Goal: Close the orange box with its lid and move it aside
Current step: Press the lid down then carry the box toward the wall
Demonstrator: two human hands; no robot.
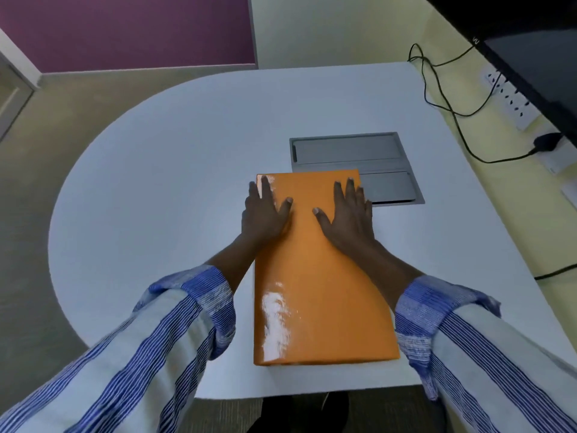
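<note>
The orange box (315, 289) lies lengthwise on the white table (175, 170), its glossy orange lid sitting flat on top so the inside is hidden. My left hand (265, 214) rests palm down on the lid's far left part, fingers spread, some reaching over the left edge. On the far right part of the lid, my right hand (346, 217) presses flat in the same way. Neither hand grips anything.
A grey metal cable hatch (349, 151) is set into the table just beyond the box. Black cables (449, 107) run along the right edge to a white power strip (512, 98). A dark monitor (537, 57) stands at the far right.
</note>
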